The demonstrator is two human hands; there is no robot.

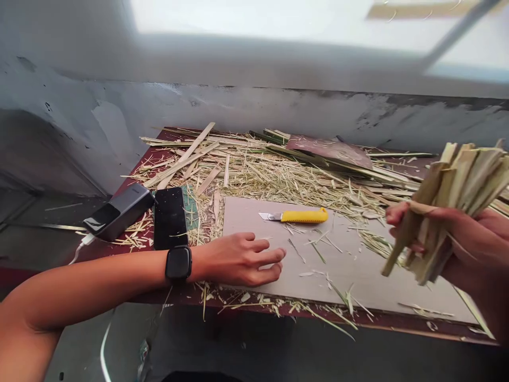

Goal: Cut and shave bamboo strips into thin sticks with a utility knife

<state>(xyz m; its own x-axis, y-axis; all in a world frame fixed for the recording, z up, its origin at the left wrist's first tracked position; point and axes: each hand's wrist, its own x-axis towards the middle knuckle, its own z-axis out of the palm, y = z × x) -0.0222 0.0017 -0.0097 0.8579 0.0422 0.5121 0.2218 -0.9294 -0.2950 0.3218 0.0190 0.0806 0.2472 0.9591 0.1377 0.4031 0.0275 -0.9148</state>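
My right hand [473, 244] grips a bundle of flat, pale bamboo-like strips [457, 185] at the right, raised over the board's right end. The strips stand roughly upright, leaning a little. Over the left part of the light board [358, 270], my left hand [242, 260] lies with loosely bent fingers apart and nothing in them. A yellow utility knife [304, 215] rests on the board just beyond it, blade out and pointing left. Thin shavings [318, 252] are scattered on the board.
A heap of shavings and strips [254, 170] covers the table's back, with a brownish plate [330, 148] on it. On the left lie a black phone [170, 217] and a grey power bank [119, 209] with a white cable [83, 241]. A wall [254, 106] stands behind.
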